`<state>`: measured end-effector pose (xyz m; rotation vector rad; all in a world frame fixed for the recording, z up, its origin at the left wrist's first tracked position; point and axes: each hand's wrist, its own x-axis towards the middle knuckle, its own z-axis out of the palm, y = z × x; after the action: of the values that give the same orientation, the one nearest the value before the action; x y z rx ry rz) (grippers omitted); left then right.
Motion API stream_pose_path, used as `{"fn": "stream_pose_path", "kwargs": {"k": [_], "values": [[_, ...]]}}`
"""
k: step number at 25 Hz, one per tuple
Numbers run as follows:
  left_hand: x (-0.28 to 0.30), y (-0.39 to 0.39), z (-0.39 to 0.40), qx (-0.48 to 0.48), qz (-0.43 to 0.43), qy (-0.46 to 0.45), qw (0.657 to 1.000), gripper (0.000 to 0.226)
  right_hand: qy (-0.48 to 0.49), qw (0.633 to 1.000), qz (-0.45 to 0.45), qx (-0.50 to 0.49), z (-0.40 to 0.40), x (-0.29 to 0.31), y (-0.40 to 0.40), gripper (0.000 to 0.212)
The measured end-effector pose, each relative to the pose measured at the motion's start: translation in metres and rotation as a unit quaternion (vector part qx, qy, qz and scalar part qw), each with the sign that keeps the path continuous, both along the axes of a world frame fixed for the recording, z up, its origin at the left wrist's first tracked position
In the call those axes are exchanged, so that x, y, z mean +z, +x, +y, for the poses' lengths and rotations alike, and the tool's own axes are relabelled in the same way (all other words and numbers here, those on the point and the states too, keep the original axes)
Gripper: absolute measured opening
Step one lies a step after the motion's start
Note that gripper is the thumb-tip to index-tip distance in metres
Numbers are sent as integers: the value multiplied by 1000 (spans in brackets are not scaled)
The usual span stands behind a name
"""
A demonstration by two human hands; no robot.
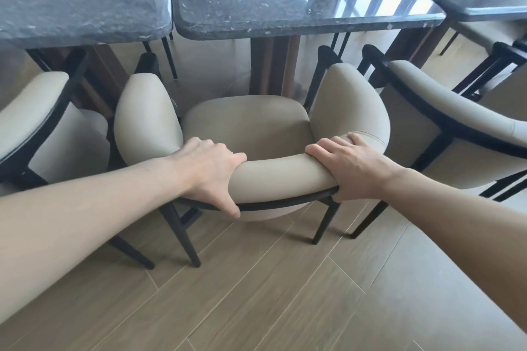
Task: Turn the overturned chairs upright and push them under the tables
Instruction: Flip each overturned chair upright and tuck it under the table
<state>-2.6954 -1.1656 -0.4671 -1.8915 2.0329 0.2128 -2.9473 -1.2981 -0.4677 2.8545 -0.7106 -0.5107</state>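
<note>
Beige padded backrest of the upright black-framed armchair (256, 134) is gripped by both hands: left hand (209, 168) w/ thumb under the frame, right hand (348, 168) w/ fingers curled over the top. Chair is stood on the wood-plank floor (285, 293), seat partly under the dark marble table (285, 8), btwn two matching chairs.

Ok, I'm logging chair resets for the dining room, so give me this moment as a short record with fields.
chair in hand: beige armchair, upright on its legs
left hand: grips the backrest
right hand: grips the backrest
table ahead: dark marble table
tucked in: only the armrest fronts reach under the table edge
neighbours: left chair and right chair, both upright
floor: wood-look floor
</note>
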Motion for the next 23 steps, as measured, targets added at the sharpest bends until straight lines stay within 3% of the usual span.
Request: {"fn": "stream_pose_path", "kwargs": {"k": [13,17,20,23], "values": [[7,-16,7,34,-24,25,999,79,24,997,-16,-65,22,1,-10,88],[-3,-18,24,75,64,-1,995,89,10,994,-26,-106,31,2,-7,88],[-6,-3,54,40,105,-46,993,104,-1,986,29,-164,35,8,1,87],[-2,34,86,-6,89,-60,994,106,15,952,168,-254,47,29,39,96]]}}
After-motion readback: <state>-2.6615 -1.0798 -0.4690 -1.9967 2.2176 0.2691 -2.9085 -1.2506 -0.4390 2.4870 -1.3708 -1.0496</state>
